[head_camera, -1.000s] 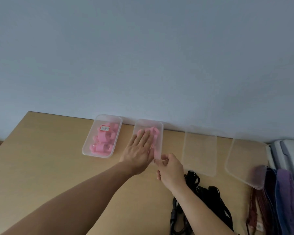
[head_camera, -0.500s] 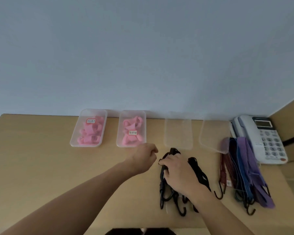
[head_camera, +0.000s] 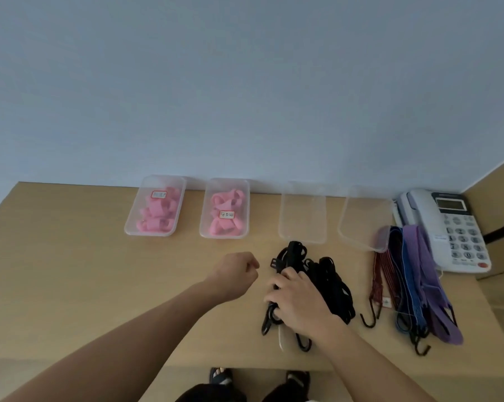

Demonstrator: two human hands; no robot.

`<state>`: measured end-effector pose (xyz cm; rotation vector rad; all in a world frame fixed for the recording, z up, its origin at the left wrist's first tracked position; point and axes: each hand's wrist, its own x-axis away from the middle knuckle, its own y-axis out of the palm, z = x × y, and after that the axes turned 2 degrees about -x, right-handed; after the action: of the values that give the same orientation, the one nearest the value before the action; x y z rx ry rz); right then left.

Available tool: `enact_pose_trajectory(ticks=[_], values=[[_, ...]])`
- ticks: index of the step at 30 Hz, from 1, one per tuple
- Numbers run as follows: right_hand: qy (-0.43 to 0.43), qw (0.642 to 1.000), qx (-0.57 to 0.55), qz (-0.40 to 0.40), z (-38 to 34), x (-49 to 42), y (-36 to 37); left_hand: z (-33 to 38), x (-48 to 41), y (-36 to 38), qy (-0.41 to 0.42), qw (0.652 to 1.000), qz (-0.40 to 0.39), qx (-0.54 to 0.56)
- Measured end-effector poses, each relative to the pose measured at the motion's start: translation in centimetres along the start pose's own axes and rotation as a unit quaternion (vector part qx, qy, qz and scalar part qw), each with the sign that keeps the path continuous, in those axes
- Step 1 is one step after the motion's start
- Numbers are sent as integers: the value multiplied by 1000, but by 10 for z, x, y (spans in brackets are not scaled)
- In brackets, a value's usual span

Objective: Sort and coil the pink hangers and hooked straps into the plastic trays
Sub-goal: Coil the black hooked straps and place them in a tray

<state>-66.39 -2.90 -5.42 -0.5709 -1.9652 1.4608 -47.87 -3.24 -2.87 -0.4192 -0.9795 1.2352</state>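
Done: pink hangers point(head_camera: 158, 216) sit in two left trays point(head_camera: 150, 235). Now: right hand point(head_camera: 297, 297) grip closed round black strap bundle point(head_camera: 335, 282) on worktop point(head_camera: 71, 271), near empty tray point(head_camera: 301, 241); left hand point(head_camera: 236, 271) curled, nothing seen in it. Next, likely: coil bundle tight, lift into empty tray.

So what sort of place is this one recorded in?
Probably an office or workroom: a plain wooden desk against a bare pale wall, a white push-button desk telephone at its right end, and clear plastic trays lined up along the back.
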Motion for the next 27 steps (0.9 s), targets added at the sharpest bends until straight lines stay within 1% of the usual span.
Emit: enact_pose_trajectory(ticks=[2, 3, 4, 6, 8, 9, 11, 14, 17, 19, 21, 23, 25, 27], values=[[-15, 998, -46, 40, 8, 3, -4, 7, 1, -2, -15, 1000, 8, 16], [-12, 993, -83, 84, 12, 4, -8, 12, 1, -3, -18, 999, 11, 29], [0, 983, -123, 139, 17, 6, -14, 17, 1, -4, -18, 999, 14, 46], [28, 950, -195, 243, 26, 8, -26, 30, 2, -8, -12, 996, 22, 89], [50, 927, -235, 287, 34, 11, -38, 46, 3, -12, -6, 990, 26, 140], [58, 923, -244, 293, 39, 13, -44, 55, 4, -15, -5, 986, 19, 167], [65, 917, -263, 293, 49, 17, -55, 69, 5, -22, -12, 975, -27, 222], [54, 913, -284, 287, 64, 25, -64, 87, 7, -32, -6, 965, -106, 242], [53, 900, -336, 271, 72, 32, -66, 100, 8, -36, 10, 960, -121, 253], [53, 895, -365, 249, 76, 35, -65, 107, 7, -34, -12, 958, -123, 259], [46, 904, -356, 231, 77, 37, -62, 113, 5, -30, -54, 961, -139, 234], [35, 909, -343, 235, 79, 38, -60, 116, 5, -23, -82, 962, -165, 201], [15, 909, -342, 236, 81, 38, -60, 116, 6, -15, -88, 958, -183, 203], [-7, 912, -341, 230, 84, 37, -59, 114, 10, -13, -89, 955, -182, 217]])
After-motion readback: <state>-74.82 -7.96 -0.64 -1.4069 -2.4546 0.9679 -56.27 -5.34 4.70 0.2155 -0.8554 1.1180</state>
